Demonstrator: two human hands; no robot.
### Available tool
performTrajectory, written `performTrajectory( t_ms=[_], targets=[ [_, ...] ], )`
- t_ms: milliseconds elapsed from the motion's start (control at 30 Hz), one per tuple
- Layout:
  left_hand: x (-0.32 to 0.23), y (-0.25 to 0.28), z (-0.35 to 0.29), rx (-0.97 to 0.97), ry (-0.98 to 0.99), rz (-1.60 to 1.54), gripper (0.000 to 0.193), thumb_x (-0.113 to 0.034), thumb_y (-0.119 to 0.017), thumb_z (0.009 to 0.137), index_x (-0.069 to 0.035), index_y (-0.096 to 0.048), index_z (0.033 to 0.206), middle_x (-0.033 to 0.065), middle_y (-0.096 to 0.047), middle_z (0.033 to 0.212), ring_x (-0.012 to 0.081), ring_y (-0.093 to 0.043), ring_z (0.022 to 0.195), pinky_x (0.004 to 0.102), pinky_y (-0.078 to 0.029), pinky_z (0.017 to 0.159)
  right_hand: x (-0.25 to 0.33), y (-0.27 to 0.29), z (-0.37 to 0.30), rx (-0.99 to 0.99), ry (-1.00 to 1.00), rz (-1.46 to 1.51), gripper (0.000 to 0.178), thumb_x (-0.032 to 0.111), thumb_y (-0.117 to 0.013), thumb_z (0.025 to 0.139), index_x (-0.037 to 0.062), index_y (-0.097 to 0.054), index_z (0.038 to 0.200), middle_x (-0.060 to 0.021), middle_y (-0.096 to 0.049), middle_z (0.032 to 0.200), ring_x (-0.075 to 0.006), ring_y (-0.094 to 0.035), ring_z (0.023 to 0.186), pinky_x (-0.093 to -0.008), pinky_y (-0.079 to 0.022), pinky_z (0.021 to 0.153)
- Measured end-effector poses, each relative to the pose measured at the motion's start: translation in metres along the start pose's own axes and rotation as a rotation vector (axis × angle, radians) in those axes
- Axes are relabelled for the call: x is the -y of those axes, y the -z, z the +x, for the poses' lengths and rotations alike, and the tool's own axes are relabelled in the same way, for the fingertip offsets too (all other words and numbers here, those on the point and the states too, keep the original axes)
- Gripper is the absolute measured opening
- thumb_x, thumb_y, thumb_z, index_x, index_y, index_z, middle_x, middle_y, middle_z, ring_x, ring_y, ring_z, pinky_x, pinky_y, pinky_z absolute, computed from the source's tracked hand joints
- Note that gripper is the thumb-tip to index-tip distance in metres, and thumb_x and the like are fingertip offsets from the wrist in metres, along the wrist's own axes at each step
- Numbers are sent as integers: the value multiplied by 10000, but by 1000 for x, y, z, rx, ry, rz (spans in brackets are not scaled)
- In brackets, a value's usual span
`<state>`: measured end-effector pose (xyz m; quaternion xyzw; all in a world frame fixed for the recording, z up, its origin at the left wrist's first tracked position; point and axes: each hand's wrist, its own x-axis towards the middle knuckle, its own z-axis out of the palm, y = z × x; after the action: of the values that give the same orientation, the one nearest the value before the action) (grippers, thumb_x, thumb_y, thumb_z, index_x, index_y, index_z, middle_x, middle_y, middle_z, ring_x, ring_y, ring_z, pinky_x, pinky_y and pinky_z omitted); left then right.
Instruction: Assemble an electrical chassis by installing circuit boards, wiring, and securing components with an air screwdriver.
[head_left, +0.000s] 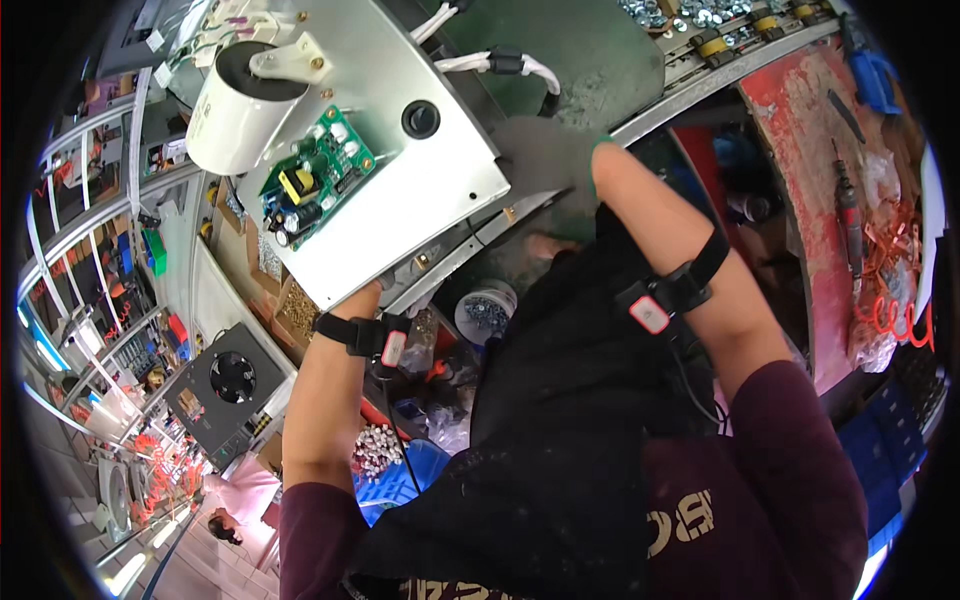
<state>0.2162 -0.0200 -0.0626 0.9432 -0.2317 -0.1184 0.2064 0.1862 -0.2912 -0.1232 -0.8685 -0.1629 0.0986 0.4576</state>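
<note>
A white sheet-metal chassis (400, 200) stands tilted at the upper left. On it are a green circuit board (315, 175), a large white cylindrical capacitor (225, 115) and a round black grommet (420, 120). My left hand (371, 297) reaches in at the chassis's lower edge, its fingers hidden behind the metal. At the right, my right hand (601, 165) is bent down beside a dark grey flat surface (545, 150), with a bit of green at its edge; its fingers do not show. Sleeved white cables (505, 63) come from the chassis's far side.
A metal rail (700, 85) edges the green bench top (610, 50), with loose screws beyond. A white bucket of screws (486, 310) stands below. To the right is a red worn board (800, 130) with a power screwdriver (850, 220). A person (240, 505) is at lower left.
</note>
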Motion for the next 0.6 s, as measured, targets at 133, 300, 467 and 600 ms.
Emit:
performTrajectory(
  t_ms=[133, 300, 467, 600],
  targets=[
    [3, -1, 3, 0, -8, -7, 402, -296, -575, 817, -87, -572, 1161, 146, -546, 1184, 321, -504, 1100, 431, -396, 938, -10, 13, 15, 243, -69, 104, 294, 112, -514, 791, 101, -663, 1044, -143, -634, 993, -281, -607, 897, -362, -475, 784],
    [1, -4, 10, -2, -11, -20, 404, -295, -574, 817, -87, -570, 1164, 146, -543, 1189, 321, -499, 1106, 430, -392, 942, -28, 2, 43, 348, -137, 127, 283, 151, -585, 766, 48, -655, 1021, -148, -655, 875, -232, -618, 866, -354, -473, 753],
    [2, -6, 11, -1, -15, -30, 407, -295, -572, 817, -87, -568, 1167, 146, -540, 1193, 320, -495, 1112, 428, -389, 946, -27, 4, 52, 393, 41, 70, 328, 238, -635, 758, 46, -648, 1024, -137, -653, 923, -257, -613, 861, -379, -464, 753],
    [2, -7, 11, 6, -13, -36, 409, -294, -571, 818, -87, -566, 1169, 146, -538, 1197, 320, -491, 1117, 427, -386, 949, -28, 1, 49, 443, -66, -88, 356, 268, -624, 775, 58, -630, 1062, -131, -652, 939, -259, -610, 858, -375, -464, 753]
  ],
)
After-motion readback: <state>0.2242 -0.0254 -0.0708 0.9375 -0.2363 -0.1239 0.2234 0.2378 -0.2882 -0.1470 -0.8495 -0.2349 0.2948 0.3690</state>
